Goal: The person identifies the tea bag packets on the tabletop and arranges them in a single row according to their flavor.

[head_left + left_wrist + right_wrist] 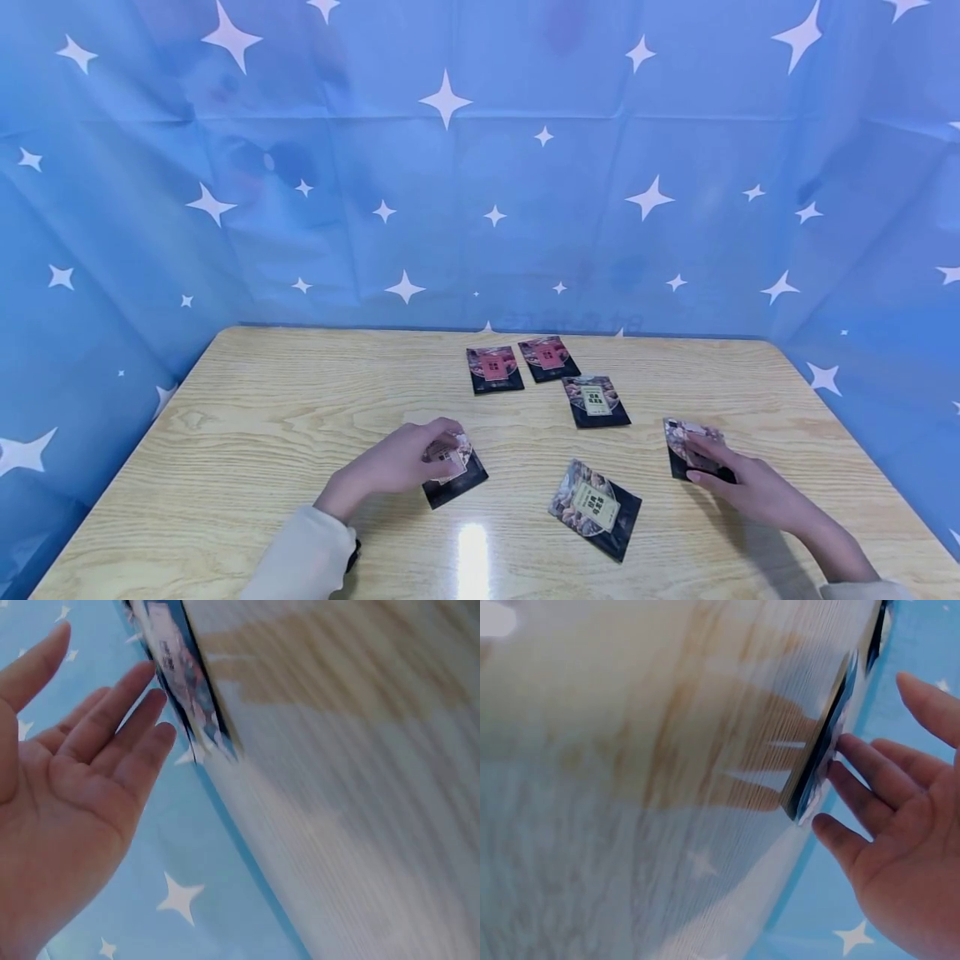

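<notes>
In the head view my left hand [393, 462] is over a dark sachet with a pinkish label [465, 482] at left of centre, hiding part of it. The left wrist view has the fingers of that hand [82, 765] extended, tips at or near the sachet [184, 667]; I cannot tell if all touch. Farther right, my right hand [757, 492] reaches over another dark sachet [677, 457], covering much of its label. Relaxed, spread fingers show on this hand [907, 817] in the right wrist view, two tips against or close to the sachet [826, 754].
Between the hands a sachet with a pale green label [596, 507] lies tilted on the wooden table [300, 400]. A similar one [596, 402] lies behind it. Two red-labelled sachets [495, 369] sit near the back edge. A blue starry cloth [465, 167] hangs behind.
</notes>
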Demonstrator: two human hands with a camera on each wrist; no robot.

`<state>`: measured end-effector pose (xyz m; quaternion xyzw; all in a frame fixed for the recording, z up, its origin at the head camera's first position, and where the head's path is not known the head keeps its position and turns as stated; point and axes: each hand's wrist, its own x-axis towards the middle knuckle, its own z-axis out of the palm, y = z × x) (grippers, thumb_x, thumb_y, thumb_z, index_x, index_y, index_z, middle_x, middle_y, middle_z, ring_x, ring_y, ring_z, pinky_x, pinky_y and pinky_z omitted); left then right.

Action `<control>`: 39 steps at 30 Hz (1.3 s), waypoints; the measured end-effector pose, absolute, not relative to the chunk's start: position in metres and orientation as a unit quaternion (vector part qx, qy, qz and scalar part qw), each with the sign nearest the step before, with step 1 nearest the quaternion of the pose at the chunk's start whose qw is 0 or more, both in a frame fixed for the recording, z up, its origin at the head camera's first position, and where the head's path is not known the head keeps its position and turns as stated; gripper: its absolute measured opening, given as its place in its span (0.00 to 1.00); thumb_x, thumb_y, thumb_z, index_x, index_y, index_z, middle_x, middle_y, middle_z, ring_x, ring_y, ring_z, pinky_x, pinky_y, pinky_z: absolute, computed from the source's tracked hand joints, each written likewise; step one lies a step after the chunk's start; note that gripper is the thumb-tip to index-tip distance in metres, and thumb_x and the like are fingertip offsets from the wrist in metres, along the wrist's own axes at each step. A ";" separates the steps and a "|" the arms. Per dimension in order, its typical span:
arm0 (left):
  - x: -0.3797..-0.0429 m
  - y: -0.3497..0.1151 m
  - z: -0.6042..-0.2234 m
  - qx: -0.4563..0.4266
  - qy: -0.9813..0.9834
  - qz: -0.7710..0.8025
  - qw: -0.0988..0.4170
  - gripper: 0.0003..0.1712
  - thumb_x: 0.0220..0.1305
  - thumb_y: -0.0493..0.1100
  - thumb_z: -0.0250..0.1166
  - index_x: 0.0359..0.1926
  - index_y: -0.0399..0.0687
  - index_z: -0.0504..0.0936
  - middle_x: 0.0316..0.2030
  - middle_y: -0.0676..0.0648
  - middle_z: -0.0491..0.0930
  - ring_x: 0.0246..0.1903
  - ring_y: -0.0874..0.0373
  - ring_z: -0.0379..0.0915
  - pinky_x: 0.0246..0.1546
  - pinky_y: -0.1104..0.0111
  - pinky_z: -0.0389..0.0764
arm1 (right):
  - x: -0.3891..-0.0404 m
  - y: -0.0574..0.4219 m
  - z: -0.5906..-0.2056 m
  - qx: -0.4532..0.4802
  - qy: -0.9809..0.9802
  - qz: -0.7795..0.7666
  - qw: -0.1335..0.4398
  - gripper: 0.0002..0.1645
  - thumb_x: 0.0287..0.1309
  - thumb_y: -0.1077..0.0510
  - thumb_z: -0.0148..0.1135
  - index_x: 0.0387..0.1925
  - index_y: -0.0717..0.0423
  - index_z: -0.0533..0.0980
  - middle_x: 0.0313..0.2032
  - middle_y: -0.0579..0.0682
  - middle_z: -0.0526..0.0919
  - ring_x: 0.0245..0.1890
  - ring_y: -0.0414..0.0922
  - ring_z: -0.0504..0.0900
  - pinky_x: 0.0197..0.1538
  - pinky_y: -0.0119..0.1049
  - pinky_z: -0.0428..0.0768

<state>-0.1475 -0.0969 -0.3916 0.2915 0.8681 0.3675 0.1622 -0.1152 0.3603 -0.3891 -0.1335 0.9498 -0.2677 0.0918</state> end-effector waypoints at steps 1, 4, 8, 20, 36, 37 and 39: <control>-0.146 -0.099 -0.391 0.284 0.871 0.371 0.152 0.28 0.63 0.46 0.60 0.60 0.40 0.65 0.51 0.43 0.76 0.51 0.50 0.72 0.51 0.57 0.71 | -0.115 0.360 -0.389 -0.133 0.950 -0.268 0.092 0.34 0.63 0.50 0.53 0.63 0.69 0.59 0.56 0.70 0.67 0.56 0.70 0.61 0.47 0.63 0.67; -0.142 -0.104 -0.388 0.255 0.880 0.377 0.132 0.30 0.61 0.45 0.61 0.61 0.39 0.64 0.52 0.42 0.75 0.51 0.46 0.71 0.51 0.53 0.70 | -0.115 0.361 -0.389 -0.134 0.949 -0.269 0.093 0.35 0.64 0.50 0.53 0.63 0.69 0.59 0.56 0.70 0.67 0.56 0.71 0.61 0.47 0.63 0.67; -0.134 -0.105 -0.386 0.220 0.887 0.383 0.138 0.36 0.59 0.45 0.63 0.63 0.36 0.59 0.55 0.42 0.72 0.54 0.42 0.67 0.54 0.49 0.66 | -0.114 0.362 -0.390 -0.136 0.949 -0.270 0.094 0.34 0.64 0.51 0.53 0.63 0.68 0.59 0.56 0.71 0.67 0.56 0.71 0.61 0.46 0.63 0.67; -0.134 -0.101 -0.396 0.174 0.905 0.361 0.143 0.44 0.56 0.46 0.65 0.66 0.34 0.54 0.58 0.36 0.67 0.48 0.43 0.70 0.51 0.50 0.68 | -0.114 0.362 -0.390 -0.133 0.949 -0.268 0.098 0.35 0.63 0.50 0.53 0.64 0.68 0.59 0.57 0.72 0.65 0.56 0.72 0.60 0.46 0.63 0.67; -0.153 -0.107 -0.392 0.220 0.882 0.395 0.135 0.39 0.60 0.38 0.61 0.67 0.36 0.52 0.59 0.39 0.67 0.44 0.48 0.75 0.42 0.60 0.73 | -0.116 0.362 -0.390 -0.123 0.953 -0.256 0.107 0.35 0.63 0.49 0.52 0.64 0.68 0.59 0.57 0.74 0.63 0.55 0.72 0.61 0.44 0.62 0.69; -0.152 -0.106 -0.390 0.214 0.883 0.394 0.136 0.39 0.60 0.38 0.62 0.67 0.36 0.52 0.59 0.39 0.68 0.37 0.50 0.77 0.37 0.62 0.74 | -0.116 0.363 -0.390 -0.125 0.953 -0.254 0.106 0.35 0.64 0.49 0.52 0.63 0.68 0.59 0.57 0.74 0.63 0.54 0.73 0.61 0.44 0.62 0.69; -0.148 -0.104 -0.388 0.203 0.885 0.394 0.140 0.39 0.59 0.38 0.62 0.67 0.36 0.52 0.58 0.39 0.68 0.25 0.53 0.74 0.31 0.65 0.73 | -0.116 0.362 -0.390 -0.124 0.953 -0.253 0.108 0.36 0.64 0.49 0.52 0.63 0.68 0.59 0.57 0.74 0.63 0.54 0.73 0.61 0.44 0.62 0.69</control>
